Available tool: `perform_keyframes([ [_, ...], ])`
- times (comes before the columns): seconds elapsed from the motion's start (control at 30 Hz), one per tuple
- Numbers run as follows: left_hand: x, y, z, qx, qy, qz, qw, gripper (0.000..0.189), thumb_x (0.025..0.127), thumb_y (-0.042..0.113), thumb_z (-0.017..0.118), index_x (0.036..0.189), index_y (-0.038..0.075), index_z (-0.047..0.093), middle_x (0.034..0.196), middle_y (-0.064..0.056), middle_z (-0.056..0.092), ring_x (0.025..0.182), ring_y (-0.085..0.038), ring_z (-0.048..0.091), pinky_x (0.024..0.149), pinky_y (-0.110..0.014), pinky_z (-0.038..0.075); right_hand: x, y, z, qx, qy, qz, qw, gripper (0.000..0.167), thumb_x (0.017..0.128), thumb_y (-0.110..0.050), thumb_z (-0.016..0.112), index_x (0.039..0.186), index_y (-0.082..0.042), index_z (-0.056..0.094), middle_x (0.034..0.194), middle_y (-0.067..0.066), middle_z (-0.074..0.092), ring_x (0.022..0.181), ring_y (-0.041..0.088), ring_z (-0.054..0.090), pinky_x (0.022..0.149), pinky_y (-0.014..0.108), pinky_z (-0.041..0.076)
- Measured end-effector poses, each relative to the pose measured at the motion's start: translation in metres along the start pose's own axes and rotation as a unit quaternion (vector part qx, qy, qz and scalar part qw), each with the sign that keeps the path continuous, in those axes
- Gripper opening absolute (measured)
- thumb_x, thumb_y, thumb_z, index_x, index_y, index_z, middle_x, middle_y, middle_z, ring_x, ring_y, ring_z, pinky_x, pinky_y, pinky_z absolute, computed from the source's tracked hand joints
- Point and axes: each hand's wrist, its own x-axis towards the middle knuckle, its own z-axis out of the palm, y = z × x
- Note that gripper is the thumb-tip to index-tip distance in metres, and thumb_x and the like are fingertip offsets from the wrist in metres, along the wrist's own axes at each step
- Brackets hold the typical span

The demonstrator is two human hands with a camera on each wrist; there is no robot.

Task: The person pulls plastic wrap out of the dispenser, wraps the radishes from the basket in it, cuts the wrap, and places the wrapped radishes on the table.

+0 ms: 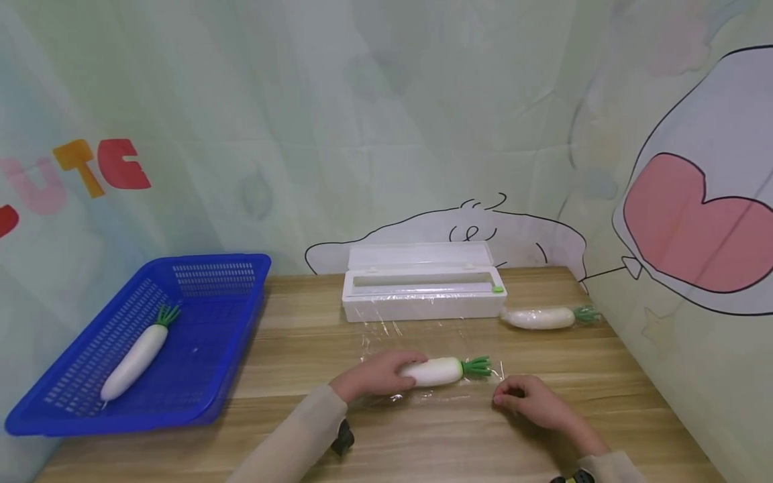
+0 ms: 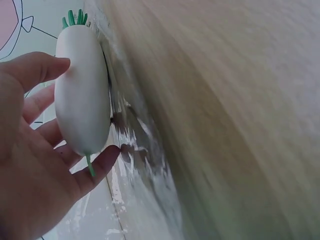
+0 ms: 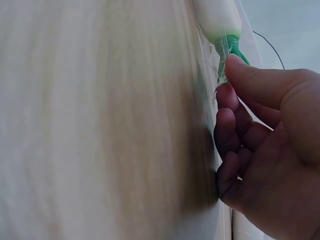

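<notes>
A white radish (image 1: 436,371) with green stalks lies on a sheet of clear cling film (image 1: 423,396) in the middle of the table. My left hand (image 1: 382,371) holds its root end, the thumb on one side and the fingers round the other, as the left wrist view shows of the radish (image 2: 82,95). Beyond the stalks, my right hand (image 1: 531,400) pinches the film's edge (image 3: 223,62) between thumb and forefinger. The film runs back to a white cling film box (image 1: 423,308) with its lid raised.
Another white radish (image 1: 540,318), wrapped in film, lies right of the box. On the left stands a blue plastic basket (image 1: 205,402) with one bare radish (image 1: 135,361) inside. A printed curtain (image 1: 302,134) hangs behind the wooden table (image 1: 290,335).
</notes>
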Motion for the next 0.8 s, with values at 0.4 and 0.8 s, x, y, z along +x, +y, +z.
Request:
perform_keyframes([
  [0.4,-0.035,-0.021,-0.013,-0.044,0.036,-0.025,0.9981,0.047,0.087,0.018,0.069,0.13,0.006,0.056,0.119,-0.008,0.062,0.107,-0.024,0.058,0.092,-0.043,0.047,-0.001,-0.005,0.001,0.005,0.013,0.007,0.9999,0.012,0.09,-0.017,0.065,0.09,-0.005,0.068,0.083,0.003,0.062,0.068,0.004,0.051,0.06,0.023,0.045],
  [0.8,-0.083,-0.028,-0.012,0.066,0.041,-0.052,0.9956,0.031,0.067,0.028,0.083,0.085,0.016,0.061,0.083,0.007,0.046,0.079,-0.011,0.042,0.069,-0.029,0.036,-0.003,-0.003,0.002,-0.011,0.023,0.021,0.9995,0.013,0.089,-0.019,0.067,0.091,-0.007,0.069,0.087,0.001,0.064,0.074,0.005,0.052,0.065,0.023,0.045],
])
